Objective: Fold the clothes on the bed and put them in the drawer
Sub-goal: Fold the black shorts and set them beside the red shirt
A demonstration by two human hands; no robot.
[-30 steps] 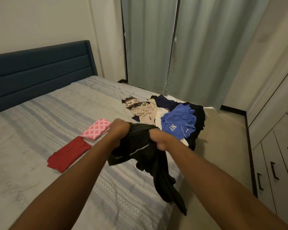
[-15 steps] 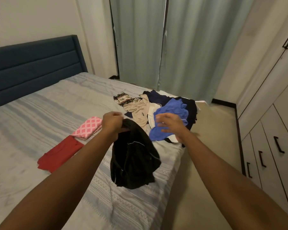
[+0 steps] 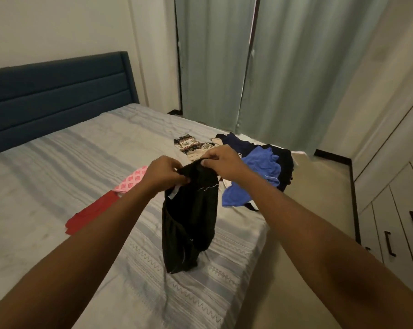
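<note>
Head view: the left hand (image 3: 164, 173) and the right hand (image 3: 222, 162) both pinch the top edge of a black garment (image 3: 191, 217), fingers curled tight on the cloth, close together. The garment hangs in the air above the near right part of the bed (image 3: 58, 162), its lower end bunched and reaching down to the cover. It looks light, thin and limp, so it will likely sag and twist wherever it is not held. A white tag shows near the left hand, which suggests a waistband or collar. The best hold is probably at the two ends of that edge, hands spread so the cloth hangs flat.

A red piece (image 3: 91, 212) and a pink piece (image 3: 134, 179) lie folded to the left. The unfolded pile (image 3: 253, 176) sits at the far right corner. The drawers (image 3: 400, 210) stand shut at the right.
</note>
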